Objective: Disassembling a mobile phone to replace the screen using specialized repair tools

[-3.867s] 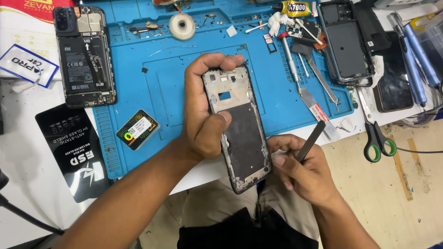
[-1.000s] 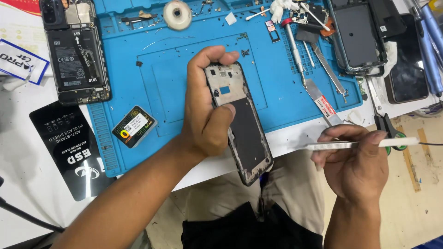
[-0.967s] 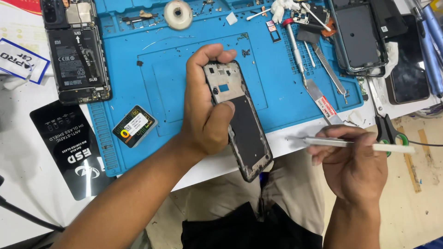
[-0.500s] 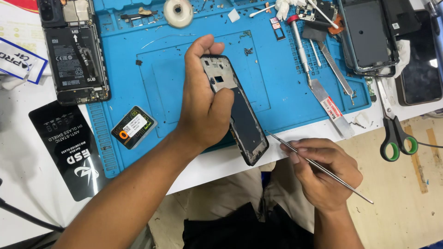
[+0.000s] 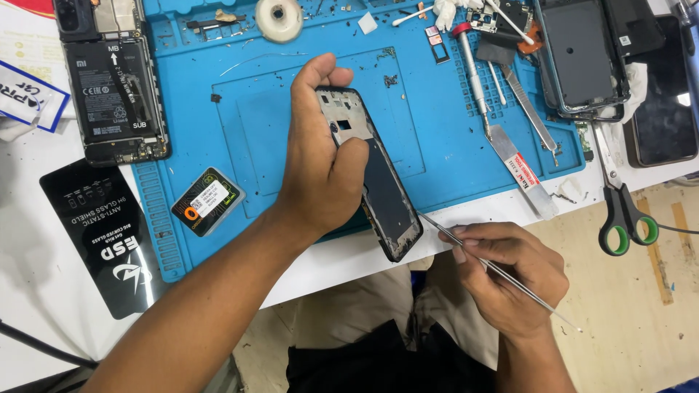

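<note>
- Left hand (image 5: 320, 167) gripped a phone frame (image 5: 371, 171) above the blue work mat (image 5: 218, 124).
- Right hand (image 5: 510, 280) pinched thin tweezers (image 5: 502, 273), their tip near the frame's lower end.
- Scissors (image 5: 619, 207) lay on the white table (image 5: 44, 255), beyond the right hand.

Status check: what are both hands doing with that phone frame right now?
Left hand grips phone frame above blue mat. Right hand holds thin metal tool, tip near frame's lower edge. Nothing between them.
</note>
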